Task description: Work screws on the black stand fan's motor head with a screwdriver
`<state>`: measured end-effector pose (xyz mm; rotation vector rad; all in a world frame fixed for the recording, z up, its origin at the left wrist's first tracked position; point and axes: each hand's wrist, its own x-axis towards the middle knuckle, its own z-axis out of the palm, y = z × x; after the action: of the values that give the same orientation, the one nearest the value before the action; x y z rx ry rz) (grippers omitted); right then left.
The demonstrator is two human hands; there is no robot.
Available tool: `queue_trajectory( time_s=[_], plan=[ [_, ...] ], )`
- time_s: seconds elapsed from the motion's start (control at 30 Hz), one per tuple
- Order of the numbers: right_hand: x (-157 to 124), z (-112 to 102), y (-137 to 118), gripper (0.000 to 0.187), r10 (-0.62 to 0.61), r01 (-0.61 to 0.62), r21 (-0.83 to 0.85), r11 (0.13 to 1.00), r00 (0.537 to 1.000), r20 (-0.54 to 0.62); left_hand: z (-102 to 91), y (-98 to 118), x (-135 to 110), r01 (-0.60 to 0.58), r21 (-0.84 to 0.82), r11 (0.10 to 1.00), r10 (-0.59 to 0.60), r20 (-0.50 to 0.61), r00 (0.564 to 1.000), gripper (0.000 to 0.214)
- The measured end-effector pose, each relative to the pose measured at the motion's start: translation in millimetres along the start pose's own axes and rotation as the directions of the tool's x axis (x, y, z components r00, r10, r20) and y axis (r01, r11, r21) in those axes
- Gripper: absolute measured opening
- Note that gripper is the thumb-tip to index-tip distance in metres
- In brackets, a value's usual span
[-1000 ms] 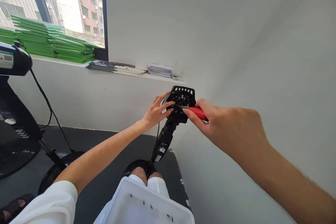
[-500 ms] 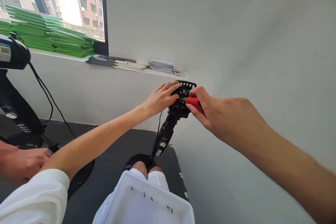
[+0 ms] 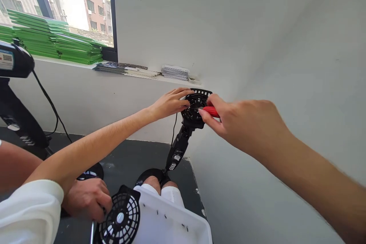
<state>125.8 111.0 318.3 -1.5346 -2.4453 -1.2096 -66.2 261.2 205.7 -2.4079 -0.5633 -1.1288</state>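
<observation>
A small black fan stands on the floor between my knees, its round head [image 3: 196, 109] raised on a slim black stand [image 3: 177, 151]. My left hand [image 3: 170, 103] grips the left rim of the fan head, fingers curled over it. My right hand [image 3: 238, 122] pinches a red-handled screwdriver [image 3: 211, 111], whose tip rests against the middle of the fan head. A white tray [image 3: 168, 225] with several small screws lies on my lap.
Another person's hand [image 3: 87, 198] at lower left holds a black fan grille [image 3: 120, 219] at the tray's edge. A larger black fan [image 3: 13, 91] with a cord stands at left. Green folders [image 3: 57, 44] and booklets [image 3: 175, 73] lie on the window ledge. A white wall rises at right.
Another person's hand has come in from the lower left, bringing a black fan grille to the tray's edge. My left hand moved up onto the fan head's rim; the screwdriver shifted slightly.
</observation>
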Motion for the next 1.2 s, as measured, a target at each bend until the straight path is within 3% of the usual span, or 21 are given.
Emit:
queue_trajectory(
  time_s=[0.1,0.23,0.4,0.57,0.7,0.83,0.97,1.13,1.2],
  plan=[
    [-1,1,1,0.039,-0.088,0.087,0.031,0.996,0.996,0.008,-1.3,-2,1,-0.029,0.011,1.0,0.029,0.038,0.999,0.013],
    [-4,3,3,0.053,0.038,-0.04,-0.016,0.999,0.997,-0.067,-1.6,-2,2,-0.023,-0.014,1.0,0.024,0.039,0.999,0.016],
    [-3,5,3,0.044,-0.048,0.051,0.097,0.994,0.998,-0.03,3.0,-2,-2,0.005,-0.07,0.998,-0.005,-0.001,1.0,0.017],
    [-2,3,3,0.051,0.071,-0.071,0.014,0.997,0.997,-0.027,5.9,2,-7,-0.022,0.005,1.0,0.022,-0.029,0.999,0.02],
    [-1,4,6,0.042,-0.013,0.009,0.09,0.996,0.999,0.034,6.0,6,-15,-0.066,0.056,0.996,0.066,-0.002,0.998,0.029],
    [-2,4,6,0.055,0.06,-0.061,-0.024,0.998,0.997,-0.047,6.8,6,-23,-0.063,0.113,0.992,0.064,-0.011,0.998,0.031],
    [-2,3,3,0.044,-0.048,0.048,-0.013,0.999,0.998,-0.029,9.4,5,-28,-0.107,0.113,0.988,0.107,0.003,0.994,0.033],
    [0,2,2,0.053,0.074,-0.074,-0.063,0.995,0.997,-0.009,12.9,6,-32,-0.14,0.11,0.984,0.141,0.001,0.99,0.037],
    [1,3,4,0.046,0.04,-0.04,-0.02,0.999,0.999,0.021,13.6,8,-33,-0.147,0.14,0.979,0.15,-0.009,0.989,0.038]
  ],
)
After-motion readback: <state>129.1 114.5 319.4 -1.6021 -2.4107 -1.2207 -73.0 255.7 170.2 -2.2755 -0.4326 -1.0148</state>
